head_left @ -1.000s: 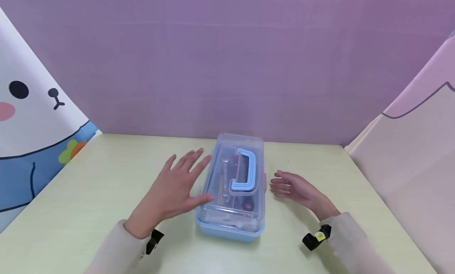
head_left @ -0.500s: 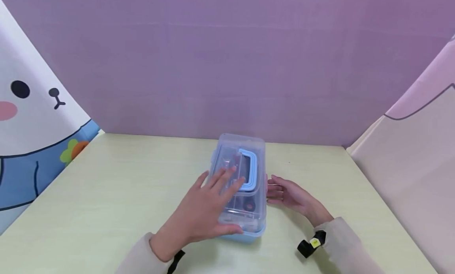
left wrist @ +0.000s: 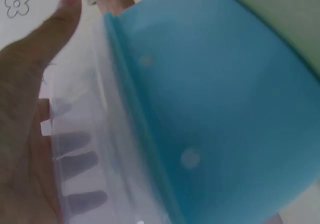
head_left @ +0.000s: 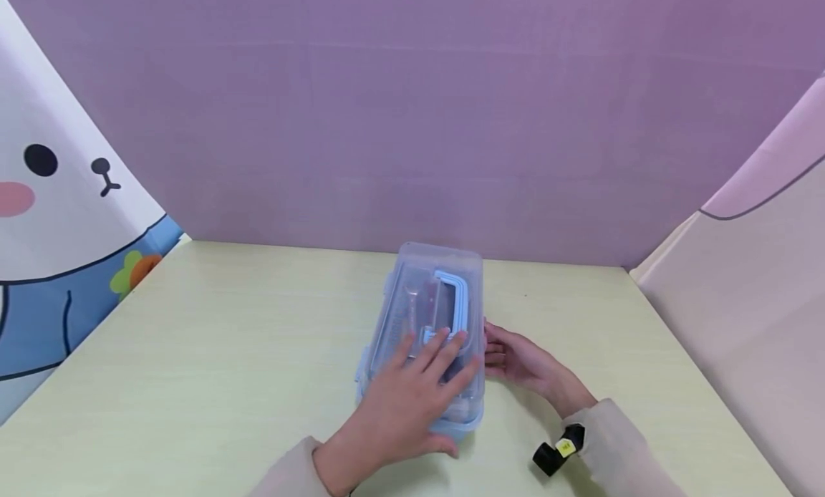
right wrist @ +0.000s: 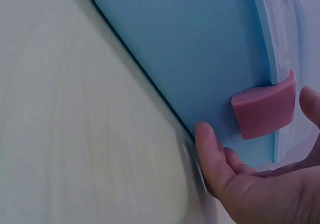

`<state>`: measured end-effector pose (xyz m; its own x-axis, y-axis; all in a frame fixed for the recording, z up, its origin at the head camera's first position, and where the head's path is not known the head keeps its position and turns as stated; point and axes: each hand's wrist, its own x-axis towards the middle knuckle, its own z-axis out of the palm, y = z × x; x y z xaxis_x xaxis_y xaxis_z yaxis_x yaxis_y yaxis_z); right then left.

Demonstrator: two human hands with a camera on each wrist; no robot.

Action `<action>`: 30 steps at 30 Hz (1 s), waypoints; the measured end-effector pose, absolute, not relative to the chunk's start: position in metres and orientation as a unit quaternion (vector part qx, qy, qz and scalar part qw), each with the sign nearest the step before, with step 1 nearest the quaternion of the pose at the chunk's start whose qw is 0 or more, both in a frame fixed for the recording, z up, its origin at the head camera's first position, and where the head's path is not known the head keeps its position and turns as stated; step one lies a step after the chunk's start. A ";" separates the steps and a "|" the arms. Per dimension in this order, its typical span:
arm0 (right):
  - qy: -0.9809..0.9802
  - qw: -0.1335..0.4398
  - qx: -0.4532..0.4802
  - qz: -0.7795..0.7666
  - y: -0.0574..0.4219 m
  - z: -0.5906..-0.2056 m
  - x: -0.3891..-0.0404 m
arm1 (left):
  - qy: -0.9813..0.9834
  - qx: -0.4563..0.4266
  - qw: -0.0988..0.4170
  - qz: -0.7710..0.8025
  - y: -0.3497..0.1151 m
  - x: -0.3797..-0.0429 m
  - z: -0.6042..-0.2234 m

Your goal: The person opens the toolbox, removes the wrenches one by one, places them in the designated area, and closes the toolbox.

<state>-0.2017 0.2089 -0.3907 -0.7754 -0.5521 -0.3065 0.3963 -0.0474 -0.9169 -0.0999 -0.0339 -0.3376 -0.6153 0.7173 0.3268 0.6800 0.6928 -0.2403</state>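
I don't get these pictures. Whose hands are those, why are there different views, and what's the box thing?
There's no robot here, just a person using two bare hands. The wide picture comes from a camera on the person's head, looking down. The two close-ups come from cameras worn on the wrists, so each one peeks at that hand's work.

On the pale table is a box with a blue bottom, a clear lid and a blue handle on top. The left hand is spread over the lid. The right hand is at the box's side, its fingers near a pink clasp. Neither hand seems to be gripping anything. Some things show dimly inside, but they're hard to make out.
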 end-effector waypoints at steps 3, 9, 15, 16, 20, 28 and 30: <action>0.602 0.329 -0.070 -0.724 0.208 -0.391 -0.200 | -0.896 -0.380 0.223 0.057 -0.030 -0.100 -0.342; 0.588 0.316 -0.079 -0.740 0.206 -0.391 -0.200 | -0.892 -0.371 0.250 0.073 -0.029 -0.101 -0.344; 0.586 0.318 -0.071 -0.742 0.206 -0.387 -0.203 | -0.891 -0.385 0.230 0.068 -0.031 -0.104 -0.341; 0.585 0.318 -0.068 -0.743 0.205 -0.386 -0.203 | -0.891 -0.386 0.229 0.066 -0.031 -0.105 -0.341; 0.574 0.316 -0.050 -0.754 0.203 -0.385 -0.206 | -0.892 -0.386 0.228 0.062 -0.032 -0.111 -0.340; 0.571 0.314 -0.039 -0.758 0.201 -0.386 -0.212 | -0.895 -0.385 0.219 0.052 -0.032 -0.118 -0.340; 0.572 0.316 -0.042 -0.756 0.201 -0.386 -0.212 | -0.898 -0.381 0.214 0.054 -0.031 -0.117 -0.340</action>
